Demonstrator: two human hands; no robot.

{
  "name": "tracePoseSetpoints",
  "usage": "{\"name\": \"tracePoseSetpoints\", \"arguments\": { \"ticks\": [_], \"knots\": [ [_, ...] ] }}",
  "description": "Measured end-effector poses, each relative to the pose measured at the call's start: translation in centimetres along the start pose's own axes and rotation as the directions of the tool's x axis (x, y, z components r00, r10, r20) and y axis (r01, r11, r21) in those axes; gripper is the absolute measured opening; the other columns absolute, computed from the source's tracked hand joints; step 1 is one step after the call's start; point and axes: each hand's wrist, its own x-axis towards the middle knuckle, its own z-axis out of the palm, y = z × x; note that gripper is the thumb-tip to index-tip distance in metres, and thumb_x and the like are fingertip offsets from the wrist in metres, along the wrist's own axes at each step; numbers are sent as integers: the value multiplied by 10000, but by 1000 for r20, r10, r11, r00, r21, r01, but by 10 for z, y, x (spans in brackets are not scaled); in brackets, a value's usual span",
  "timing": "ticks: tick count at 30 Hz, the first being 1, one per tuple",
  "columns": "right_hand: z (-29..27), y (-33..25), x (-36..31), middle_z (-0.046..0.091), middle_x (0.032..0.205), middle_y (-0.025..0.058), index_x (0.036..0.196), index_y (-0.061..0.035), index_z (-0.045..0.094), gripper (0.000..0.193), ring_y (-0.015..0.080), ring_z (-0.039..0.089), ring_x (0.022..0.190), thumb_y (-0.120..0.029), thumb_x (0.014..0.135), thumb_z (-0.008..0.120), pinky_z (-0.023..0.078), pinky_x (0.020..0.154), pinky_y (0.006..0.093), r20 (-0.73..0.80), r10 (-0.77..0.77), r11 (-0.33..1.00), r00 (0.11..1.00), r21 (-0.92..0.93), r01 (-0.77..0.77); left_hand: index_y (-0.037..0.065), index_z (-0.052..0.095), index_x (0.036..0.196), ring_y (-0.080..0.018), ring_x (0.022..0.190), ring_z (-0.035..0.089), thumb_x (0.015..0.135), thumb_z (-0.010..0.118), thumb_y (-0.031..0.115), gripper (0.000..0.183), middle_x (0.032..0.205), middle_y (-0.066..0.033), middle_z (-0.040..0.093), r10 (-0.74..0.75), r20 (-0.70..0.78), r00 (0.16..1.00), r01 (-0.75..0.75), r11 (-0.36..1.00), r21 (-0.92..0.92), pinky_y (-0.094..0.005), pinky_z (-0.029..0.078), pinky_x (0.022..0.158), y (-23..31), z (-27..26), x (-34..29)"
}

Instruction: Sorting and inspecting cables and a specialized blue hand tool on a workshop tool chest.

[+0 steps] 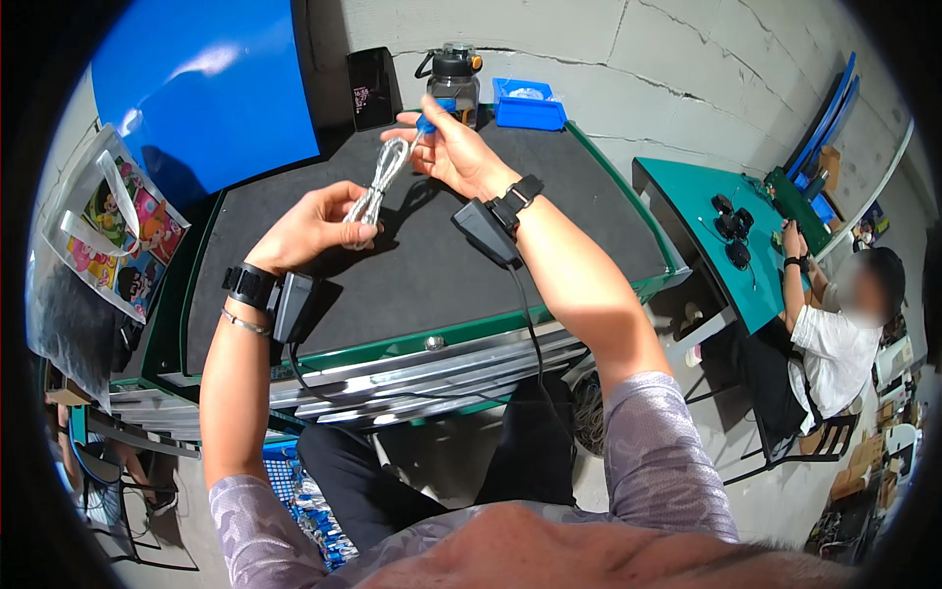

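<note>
A coiled bundle of pale grey cable (377,182) is held up above the dark bench mat. My left hand (329,218) is closed round the lower end of the bundle, thumb on the near side. At its upper end, a short length of the cable runs to a blue connector (426,124). My right hand (446,147) has this connector between thumb and fingers, with the other fingers partly stretched out. Both wrists carry black straps with small dark boxes, from which thin leads hang down.
Along the back of the mat (549,196) stand a dark-lidded bottle (454,65), a black upright device (373,88) and a blue bin (530,113). A blue panel (206,79) rises at left beside a printed bag (128,226). Another person (834,353) sits at a green table (687,211).
</note>
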Motion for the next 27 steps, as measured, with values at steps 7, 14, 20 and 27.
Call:
{"name": "tracePoseSetpoints", "arguments": {
  "ticks": [7, 14, 20, 27],
  "knots": [
    [8, 9, -5, 666, 1137, 4, 1266, -109, 592, 468, 62, 578, 938, -462, 959, 574, 437, 791, 218, 246, 168, 960, 954, -259, -102, 28, 540, 1165, -95, 863, 611, 897, 708, 267, 397, 955, -19, 633, -1, 41, 999, -2, 998, 62, -256, 491, 819, 0, 1, 0],
    [7, 7, -3, 657, 1093, 10, 1167, -115, 615, 268, 57, 545, 861, -313, 1009, 528, 461, 787, 218, 272, 5, 996, 962, -91, 20, 51, 550, 1202, -127, 888, 652, 996, 533, 396, 402, 1006, -34, 620, -47, -36, 998, 45, 997, -60, -273, 516, 835, -3, -1, -3],
    [12, 3, -7, 638, 1181, 69, 1246, -94, 569, 320, 52, 567, 875, -301, 1003, 543, 488, 807, 223, 282, -6, 999, 959, -47, 20, 96, 568, 1179, -101, 931, 620, 1017, 486, 387, 343, 1020, -3, 632, -28, -209, 977, 14, 998, -67, -253, 477, 835, -6, -5, -2],
    [27, 5, -15, 643, 1143, 45, 1281, -81, 549, 394, 96, 595, 956, -368, 1017, 488, 489, 874, 306, 324, 1, 1000, 946, 5, -3, 82, 598, 1152, -79, 882, 601, 1007, 516, 361, 325, 996, 3, 635, 39, -299, 953, -88, 984, -152, -246, 470, 825, -7, -7, -1]
  ]
}}
